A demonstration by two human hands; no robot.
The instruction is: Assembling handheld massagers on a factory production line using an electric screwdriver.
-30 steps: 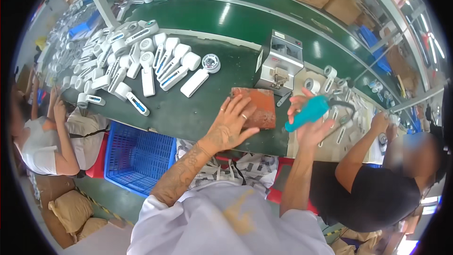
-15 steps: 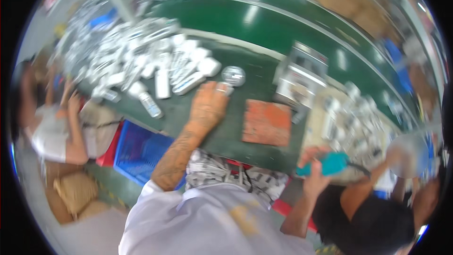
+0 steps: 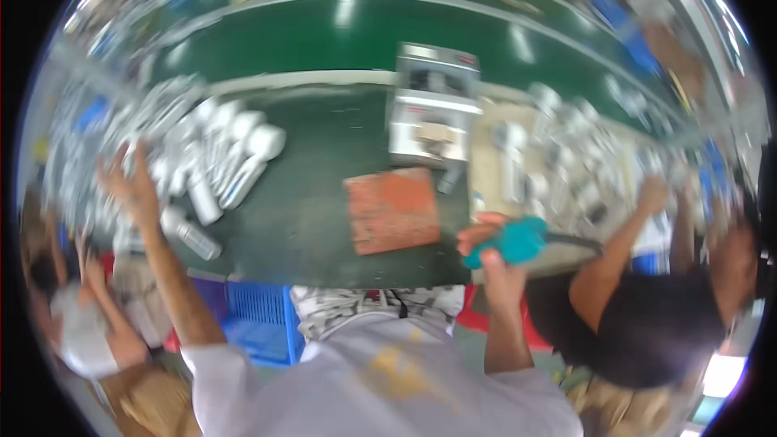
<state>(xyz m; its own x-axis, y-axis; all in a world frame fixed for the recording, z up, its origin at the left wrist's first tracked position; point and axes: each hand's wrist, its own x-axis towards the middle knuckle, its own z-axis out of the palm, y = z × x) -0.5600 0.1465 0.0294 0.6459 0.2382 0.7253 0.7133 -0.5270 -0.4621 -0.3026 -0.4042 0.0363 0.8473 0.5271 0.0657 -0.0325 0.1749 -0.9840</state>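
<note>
Teal tool (image 3: 524, 241) gripped in the right hand (image 3: 500, 263), just right of the reddish slab (image 3: 394, 212).
Left hand's open, fingers spread over the white handhelds (image 3: 235, 158) (blur hides any contact, sorry). None on the slab; loads piled left, more white parts (image 3: 514, 168) right, can't tell which are finished.

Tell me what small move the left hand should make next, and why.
I would probably draw the left hand back from the white handheld pieces toward the reddish slab. Its fingers look spread, with nothing clearly held, though blur limits certainty; the slab's top has no white piece on it, and the right hand already holds the teal tool beside it.
</note>
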